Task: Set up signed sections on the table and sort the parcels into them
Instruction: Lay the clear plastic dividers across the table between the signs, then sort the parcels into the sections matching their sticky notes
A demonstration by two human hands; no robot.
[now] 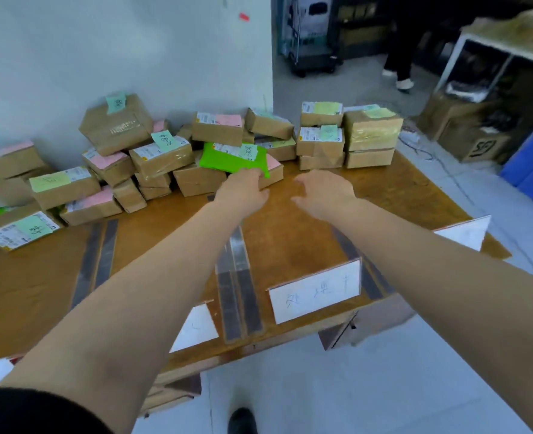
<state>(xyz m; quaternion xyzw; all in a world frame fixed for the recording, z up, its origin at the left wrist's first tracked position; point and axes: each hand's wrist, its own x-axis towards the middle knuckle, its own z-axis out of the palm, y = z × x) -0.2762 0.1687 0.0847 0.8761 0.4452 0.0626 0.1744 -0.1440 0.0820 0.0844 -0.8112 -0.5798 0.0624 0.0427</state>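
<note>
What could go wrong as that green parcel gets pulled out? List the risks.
1. The green parcel lies wedged in the pile, under the brown box with a pink note; dragging it could topple that box.
2. The left hand grips only its near edge while the right hand holds nothing, so it may slip.
3. A falling box could knock over the white sign.

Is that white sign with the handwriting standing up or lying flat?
Standing up: the white sign rises on edge from the table, its handwritten face towards the camera.
</note>
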